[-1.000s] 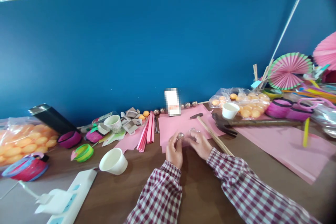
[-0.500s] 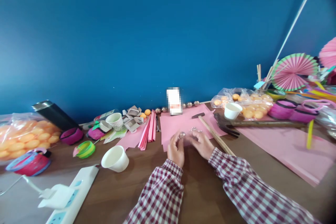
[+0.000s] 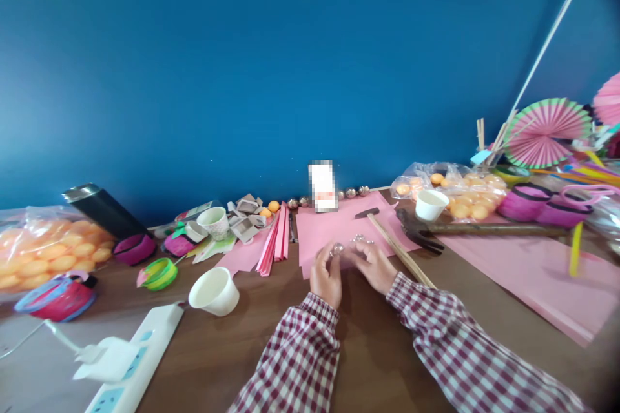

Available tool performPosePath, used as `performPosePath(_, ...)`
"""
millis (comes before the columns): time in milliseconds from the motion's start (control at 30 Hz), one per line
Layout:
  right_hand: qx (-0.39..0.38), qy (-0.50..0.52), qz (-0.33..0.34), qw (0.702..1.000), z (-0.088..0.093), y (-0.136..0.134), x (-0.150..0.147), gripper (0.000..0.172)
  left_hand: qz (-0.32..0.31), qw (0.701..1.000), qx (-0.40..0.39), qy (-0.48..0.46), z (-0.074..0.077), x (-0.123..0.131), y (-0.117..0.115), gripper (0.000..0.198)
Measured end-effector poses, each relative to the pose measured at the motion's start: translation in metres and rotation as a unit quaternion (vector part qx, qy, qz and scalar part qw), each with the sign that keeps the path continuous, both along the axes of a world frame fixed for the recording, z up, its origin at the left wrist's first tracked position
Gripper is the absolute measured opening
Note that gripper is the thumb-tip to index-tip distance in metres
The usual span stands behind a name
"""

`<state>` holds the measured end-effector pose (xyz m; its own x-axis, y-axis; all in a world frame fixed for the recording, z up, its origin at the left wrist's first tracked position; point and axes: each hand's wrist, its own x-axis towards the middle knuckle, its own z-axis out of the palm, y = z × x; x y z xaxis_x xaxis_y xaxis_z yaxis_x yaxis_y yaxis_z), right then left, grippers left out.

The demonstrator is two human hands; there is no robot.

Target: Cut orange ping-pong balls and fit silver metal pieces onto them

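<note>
My left hand is closed, with a small shiny silver ball held at its fingertips. Close beside it on the right, my right hand has its fingers bent together. Small shiny silvery pieces show at its far side, too small to make out, and I cannot tell whether the fingers grip them. Both hands are over the near edge of a pink paper sheet. A hammer with a wooden handle lies just right of my right hand.
Several silver balls line the wall beside a blurred white upright object. White paper cups, a claw hammer, bags of orange balls, a black flask and a power strip stand or lie around.
The whole view has shifted very slightly. Both hands keep the same pose and place over the paper.
</note>
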<state>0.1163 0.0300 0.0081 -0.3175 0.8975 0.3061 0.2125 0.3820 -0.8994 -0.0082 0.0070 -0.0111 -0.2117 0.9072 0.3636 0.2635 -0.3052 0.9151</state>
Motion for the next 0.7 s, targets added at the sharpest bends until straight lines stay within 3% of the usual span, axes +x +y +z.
performPosePath(700,-0.017,0.001,0.015,1.000,-0.0006,0.0004,0.0006,0.020,-0.009,1.000,0.012,-0.027,-0.0005,0.0009,0.0001,0.030)
